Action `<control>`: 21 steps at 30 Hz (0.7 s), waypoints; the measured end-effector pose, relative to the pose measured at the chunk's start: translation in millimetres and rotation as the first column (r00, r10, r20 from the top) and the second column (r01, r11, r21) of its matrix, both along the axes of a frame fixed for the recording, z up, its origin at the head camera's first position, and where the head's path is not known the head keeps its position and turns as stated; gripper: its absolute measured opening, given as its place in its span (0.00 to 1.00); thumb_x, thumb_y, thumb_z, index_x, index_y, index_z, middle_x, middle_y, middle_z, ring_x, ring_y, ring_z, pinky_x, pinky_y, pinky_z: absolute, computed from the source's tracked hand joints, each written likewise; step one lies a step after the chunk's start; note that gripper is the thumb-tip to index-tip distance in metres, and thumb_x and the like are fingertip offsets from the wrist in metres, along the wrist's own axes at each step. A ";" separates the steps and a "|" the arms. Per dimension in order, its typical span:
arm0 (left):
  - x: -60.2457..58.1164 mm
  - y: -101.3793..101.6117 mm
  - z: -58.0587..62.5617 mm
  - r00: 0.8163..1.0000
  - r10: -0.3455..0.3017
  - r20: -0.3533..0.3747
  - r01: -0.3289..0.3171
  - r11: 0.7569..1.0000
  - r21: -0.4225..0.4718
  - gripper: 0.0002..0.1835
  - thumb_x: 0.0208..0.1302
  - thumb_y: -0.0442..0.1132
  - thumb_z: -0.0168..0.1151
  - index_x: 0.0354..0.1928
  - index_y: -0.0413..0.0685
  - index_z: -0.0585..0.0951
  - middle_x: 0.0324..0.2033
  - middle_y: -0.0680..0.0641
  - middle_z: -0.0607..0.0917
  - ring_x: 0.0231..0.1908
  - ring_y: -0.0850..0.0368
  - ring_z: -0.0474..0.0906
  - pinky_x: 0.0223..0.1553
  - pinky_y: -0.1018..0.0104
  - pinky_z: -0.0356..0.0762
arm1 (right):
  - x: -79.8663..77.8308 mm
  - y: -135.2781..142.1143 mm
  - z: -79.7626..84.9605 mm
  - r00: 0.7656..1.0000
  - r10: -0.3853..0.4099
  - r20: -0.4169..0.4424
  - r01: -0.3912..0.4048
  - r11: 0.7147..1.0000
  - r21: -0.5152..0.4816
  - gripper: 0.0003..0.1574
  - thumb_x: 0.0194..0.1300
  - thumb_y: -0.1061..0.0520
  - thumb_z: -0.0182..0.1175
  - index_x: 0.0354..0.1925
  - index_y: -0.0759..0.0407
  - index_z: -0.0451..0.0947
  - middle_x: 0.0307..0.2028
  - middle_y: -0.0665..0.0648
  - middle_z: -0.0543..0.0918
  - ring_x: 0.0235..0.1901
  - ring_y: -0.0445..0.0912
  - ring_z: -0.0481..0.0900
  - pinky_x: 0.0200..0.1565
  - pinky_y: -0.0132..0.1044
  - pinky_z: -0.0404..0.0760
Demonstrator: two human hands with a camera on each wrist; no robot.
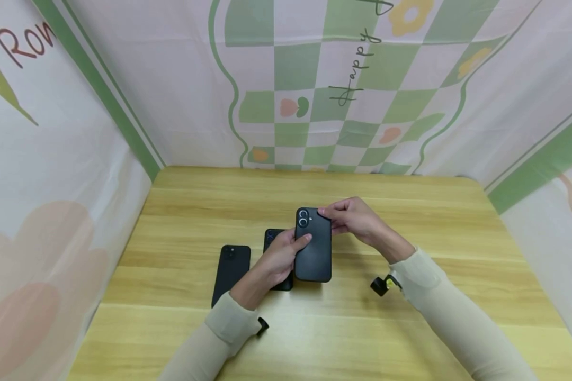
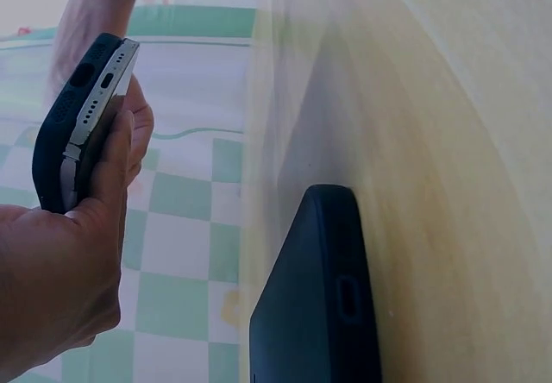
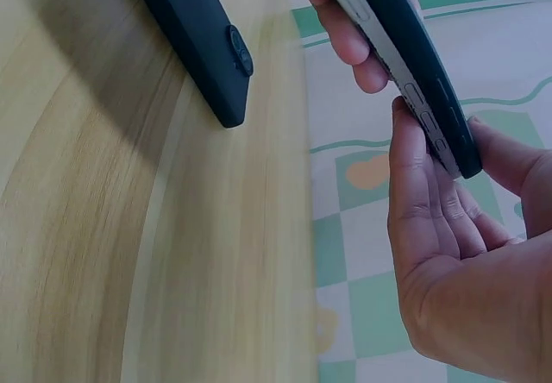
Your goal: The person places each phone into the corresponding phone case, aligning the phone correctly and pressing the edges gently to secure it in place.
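Note:
Both hands hold up a smartphone (image 3: 398,71) above the table. A black case (image 1: 316,256) with two ringed lens openings covers its back. Along the side and bottom, the phone's silver edge shows outside the case in both wrist views. My left hand (image 1: 277,257) grips the left side, thumb on the case back. My right hand (image 1: 355,218) pinches the top right corner, thumb on the case and fingers underneath. Behind my left hand lies a second dark phone or cased phone (image 1: 283,284), partly hidden. Another black phone-shaped piece (image 1: 230,270) lies further left, partly covered by the left forearm.
The wooden table (image 1: 438,211) has rounded far corners. Printed cloth walls (image 1: 186,106) stand at the back and both sides. A small black camera mount (image 1: 380,286) sticks out from the right cuff, another (image 1: 263,325) from the left.

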State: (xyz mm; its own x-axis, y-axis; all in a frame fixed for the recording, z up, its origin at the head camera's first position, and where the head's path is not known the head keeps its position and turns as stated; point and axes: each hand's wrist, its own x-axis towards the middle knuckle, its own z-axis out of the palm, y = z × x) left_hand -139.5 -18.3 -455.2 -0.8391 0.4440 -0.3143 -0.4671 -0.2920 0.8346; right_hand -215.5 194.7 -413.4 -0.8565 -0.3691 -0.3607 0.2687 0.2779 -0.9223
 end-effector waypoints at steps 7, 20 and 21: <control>-1.0 -2.3 0.9 1.000 -0.002 0.001 0.002 1.000 -0.016 0.23 0.86 0.38 0.49 0.76 0.39 0.68 0.65 0.39 0.82 0.66 0.45 0.79 0.66 0.49 0.80 | 0.3 -1.4 -0.4 1.000 -0.017 0.013 0.018 0.999 -0.031 0.19 0.79 0.59 0.62 0.55 0.75 0.83 0.34 0.53 0.91 0.31 0.43 0.89 0.37 0.37 0.91; -0.8 -1.8 4.3 1.000 -0.013 0.000 0.013 1.000 -0.006 0.23 0.86 0.38 0.49 0.75 0.38 0.69 0.63 0.39 0.83 0.65 0.46 0.80 0.65 0.51 0.81 | 1.4 0.0 -5.2 0.999 -0.042 0.005 0.042 0.997 -0.064 0.11 0.78 0.60 0.63 0.44 0.65 0.89 0.33 0.53 0.90 0.29 0.42 0.87 0.36 0.36 0.90; -0.8 -2.0 4.4 1.000 -0.016 -0.001 0.016 1.000 -0.003 0.23 0.86 0.38 0.49 0.75 0.38 0.69 0.64 0.39 0.83 0.65 0.45 0.80 0.65 0.51 0.81 | 1.5 -0.1 -5.0 0.999 -0.043 0.000 0.043 0.997 -0.067 0.10 0.78 0.60 0.63 0.44 0.64 0.89 0.32 0.53 0.90 0.28 0.42 0.87 0.35 0.36 0.90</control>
